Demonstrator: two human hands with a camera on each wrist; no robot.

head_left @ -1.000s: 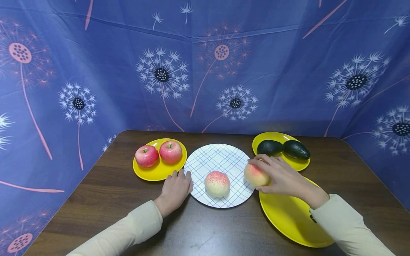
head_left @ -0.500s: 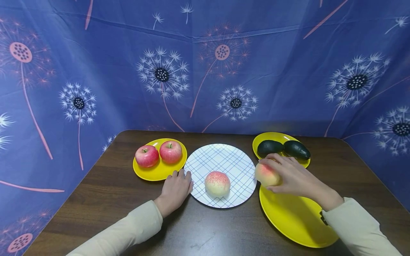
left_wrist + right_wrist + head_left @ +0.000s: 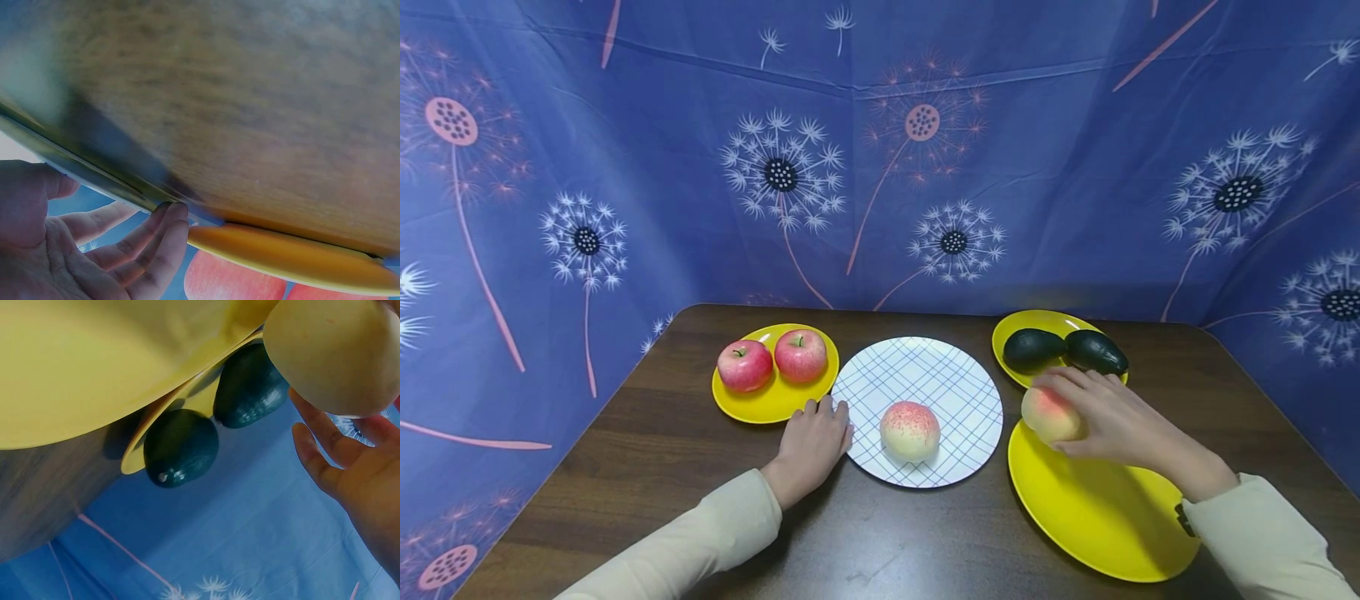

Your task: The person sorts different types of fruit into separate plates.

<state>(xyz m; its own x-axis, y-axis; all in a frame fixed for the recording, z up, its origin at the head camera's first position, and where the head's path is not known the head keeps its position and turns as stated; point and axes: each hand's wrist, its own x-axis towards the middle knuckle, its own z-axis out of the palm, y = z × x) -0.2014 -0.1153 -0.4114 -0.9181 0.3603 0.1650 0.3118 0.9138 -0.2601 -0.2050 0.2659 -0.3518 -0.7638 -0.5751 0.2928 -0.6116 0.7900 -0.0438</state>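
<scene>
My right hand grips a pale yellow peach with a pink blush. It holds the fruit over the far left rim of the large yellow plate. In the right wrist view the peach sits between thumb and fingers, with part of the thumb cut off. A second peach lies on the white plate with blue checked lines. At that plate's left edge rests my left hand, its fingers loosely bent. The left wrist view shows its fingertips touching the rim.
Two red apples lie on a small yellow plate at the left. At the back right, two dark green avocados share another small yellow plate. A patterned blue cloth hangs behind the brown table.
My right hand has carried the peach rightward, from the white plate's right edge to over the large yellow plate. My left hand has stayed where it was.
</scene>
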